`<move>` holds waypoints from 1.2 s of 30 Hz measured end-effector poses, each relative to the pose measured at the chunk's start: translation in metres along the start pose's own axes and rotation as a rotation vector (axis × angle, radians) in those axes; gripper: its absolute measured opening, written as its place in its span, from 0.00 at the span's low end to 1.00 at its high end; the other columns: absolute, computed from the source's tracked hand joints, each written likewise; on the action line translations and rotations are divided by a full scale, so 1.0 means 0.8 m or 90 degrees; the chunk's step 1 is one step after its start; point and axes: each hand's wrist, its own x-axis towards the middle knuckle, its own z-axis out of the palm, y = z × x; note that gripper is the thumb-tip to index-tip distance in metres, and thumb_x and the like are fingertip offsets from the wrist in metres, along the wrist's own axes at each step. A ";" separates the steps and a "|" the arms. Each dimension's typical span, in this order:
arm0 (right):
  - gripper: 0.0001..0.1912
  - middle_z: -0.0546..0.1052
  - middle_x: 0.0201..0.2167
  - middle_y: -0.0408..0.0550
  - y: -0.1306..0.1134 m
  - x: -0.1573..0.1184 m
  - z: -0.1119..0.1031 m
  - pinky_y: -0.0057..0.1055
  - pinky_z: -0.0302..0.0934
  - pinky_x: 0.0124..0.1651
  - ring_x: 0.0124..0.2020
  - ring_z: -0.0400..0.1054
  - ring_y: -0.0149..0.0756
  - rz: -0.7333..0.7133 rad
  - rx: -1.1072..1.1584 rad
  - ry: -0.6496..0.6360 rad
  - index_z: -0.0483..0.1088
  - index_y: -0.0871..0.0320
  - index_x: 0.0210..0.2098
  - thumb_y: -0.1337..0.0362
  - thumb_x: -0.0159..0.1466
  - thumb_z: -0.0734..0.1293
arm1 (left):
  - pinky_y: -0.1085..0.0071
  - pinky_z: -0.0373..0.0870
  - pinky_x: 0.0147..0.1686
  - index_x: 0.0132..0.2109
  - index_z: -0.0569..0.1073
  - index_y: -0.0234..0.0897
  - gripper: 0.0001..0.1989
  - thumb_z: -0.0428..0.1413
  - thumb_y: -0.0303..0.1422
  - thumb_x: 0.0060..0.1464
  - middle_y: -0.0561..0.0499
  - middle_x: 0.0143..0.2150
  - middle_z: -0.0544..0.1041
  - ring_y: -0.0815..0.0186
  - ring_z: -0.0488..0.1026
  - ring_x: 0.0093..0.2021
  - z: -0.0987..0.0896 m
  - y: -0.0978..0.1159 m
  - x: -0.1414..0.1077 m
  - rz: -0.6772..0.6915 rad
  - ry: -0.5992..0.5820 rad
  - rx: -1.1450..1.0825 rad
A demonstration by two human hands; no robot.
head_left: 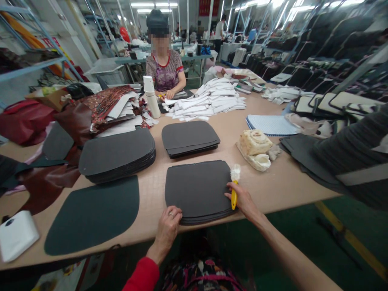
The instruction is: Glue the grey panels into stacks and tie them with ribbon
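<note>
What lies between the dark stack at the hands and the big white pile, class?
In the head view, another dark stack lies between the near stack and the white pile; bare table separates the two stacks.

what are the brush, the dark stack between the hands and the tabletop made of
Brush: smooth yellow handle, likely plastic from its bright, even colour; whitish bristles, fibre unclear.
Dark stack: matte sheets, perhaps stiff board or foam, lying flat with thin edges.
Tabletop: plain tan, smooth-looking, perhaps board or paper; can't tell.
</note>
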 end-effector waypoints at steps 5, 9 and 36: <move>0.12 0.72 0.33 0.51 0.001 -0.002 0.006 0.36 0.66 0.37 0.34 0.69 0.41 -0.024 -0.006 0.037 0.69 0.58 0.42 0.64 0.58 0.65 | 0.63 0.71 0.42 0.33 0.70 0.38 0.10 0.45 0.24 0.57 0.47 0.38 0.74 0.62 0.69 0.42 -0.001 -0.001 -0.001 0.022 0.023 0.033; 0.12 0.72 0.35 0.52 0.004 -0.010 0.011 0.39 0.66 0.39 0.38 0.69 0.43 -0.048 -0.006 0.065 0.69 0.58 0.44 0.65 0.60 0.63 | 0.62 0.71 0.41 0.33 0.70 0.38 0.07 0.50 0.33 0.57 0.46 0.37 0.74 0.60 0.70 0.40 -0.014 0.011 0.007 -0.002 -0.003 0.040; 0.18 0.73 0.46 0.55 0.000 -0.021 0.001 0.35 0.69 0.46 0.49 0.68 0.40 -0.085 0.167 0.158 0.64 0.56 0.50 0.75 0.62 0.59 | 0.61 0.68 0.47 0.47 0.69 0.35 0.13 0.46 0.26 0.57 0.43 0.47 0.70 0.60 0.68 0.46 0.095 0.074 0.295 -0.032 -0.147 -0.015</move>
